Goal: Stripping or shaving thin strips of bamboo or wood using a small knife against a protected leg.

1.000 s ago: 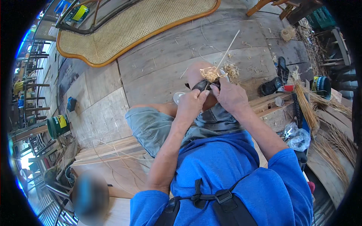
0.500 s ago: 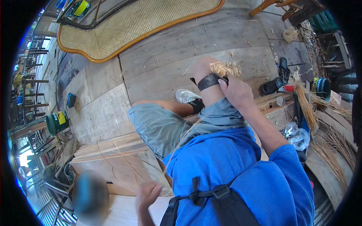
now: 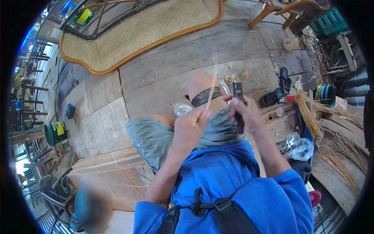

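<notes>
My left hand (image 3: 190, 126) is closed, pinching a pale thin rattan strip (image 3: 212, 91) that rises above my thumb and blurs at its far end. Just to its right, my right hand (image 3: 249, 115) is wrapped round a dark, flat hand tool (image 3: 237, 90) with a notched upper end. Its lower part juts out below my fingers, and I cannot make out its exact kind. A dark band (image 3: 204, 97) circles my bent right knee, close beyond both hands. The strip and tool appear apart.
Pale shavings (image 3: 246, 74) lie on the plank floor beyond my knee. A woven cane panel with a wooden rim (image 3: 148, 27) stands at the far left. To the right are sandals (image 3: 272, 96), a bundle of strips (image 3: 307, 113) and a plastic bag (image 3: 302, 149).
My left hand has come up from the lower left to the knee, bringing the strip. My right hand has drawn back from the knee, with the tool upright; the clump of shavings on the knee is gone.
</notes>
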{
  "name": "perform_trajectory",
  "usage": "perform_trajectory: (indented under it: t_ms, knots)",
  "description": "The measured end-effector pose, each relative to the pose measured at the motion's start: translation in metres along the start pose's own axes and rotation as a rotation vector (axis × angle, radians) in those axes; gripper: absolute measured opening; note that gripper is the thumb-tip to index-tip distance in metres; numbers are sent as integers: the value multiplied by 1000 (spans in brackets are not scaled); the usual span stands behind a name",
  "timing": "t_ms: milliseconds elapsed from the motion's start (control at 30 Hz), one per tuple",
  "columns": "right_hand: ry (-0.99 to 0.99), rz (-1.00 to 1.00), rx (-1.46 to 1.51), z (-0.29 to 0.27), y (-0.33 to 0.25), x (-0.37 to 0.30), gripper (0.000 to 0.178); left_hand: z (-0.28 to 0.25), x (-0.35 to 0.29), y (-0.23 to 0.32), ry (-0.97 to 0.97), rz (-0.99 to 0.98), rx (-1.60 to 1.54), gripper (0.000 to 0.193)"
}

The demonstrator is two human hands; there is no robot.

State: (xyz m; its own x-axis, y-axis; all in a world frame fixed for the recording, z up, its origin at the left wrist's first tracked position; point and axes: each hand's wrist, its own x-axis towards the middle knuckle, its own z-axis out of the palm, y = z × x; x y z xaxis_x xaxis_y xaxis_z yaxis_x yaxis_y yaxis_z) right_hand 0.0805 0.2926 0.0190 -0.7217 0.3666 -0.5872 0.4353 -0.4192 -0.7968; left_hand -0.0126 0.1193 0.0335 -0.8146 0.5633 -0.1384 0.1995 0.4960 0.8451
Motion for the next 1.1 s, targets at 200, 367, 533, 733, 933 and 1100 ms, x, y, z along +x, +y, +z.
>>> perform_trajectory:
  t_ms: [200,367,533,733,933,1100]
  knots:
    - [-14,-231,320,9,-10,-12,9,9,12,14,-240,213,-1,27]
    - [368,-430,190,-74,-53,34,16,-8,-25,-41,-362,-122,-127,29]
    - [289,-66,-405,-83,-19,73,32,8,-15,-55,-184,-152,-118,30]
    - [127,-365,-959,-14,12,58,41,46,40,-39,-166,-132,-118,36]
    - [158,-336,-1190,16,11,42,47,43,38,-46,-153,-75,-71,36]
    - [188,-328,-1223,15,19,49,49,-12,-27,-69,-425,-374,-321,35]
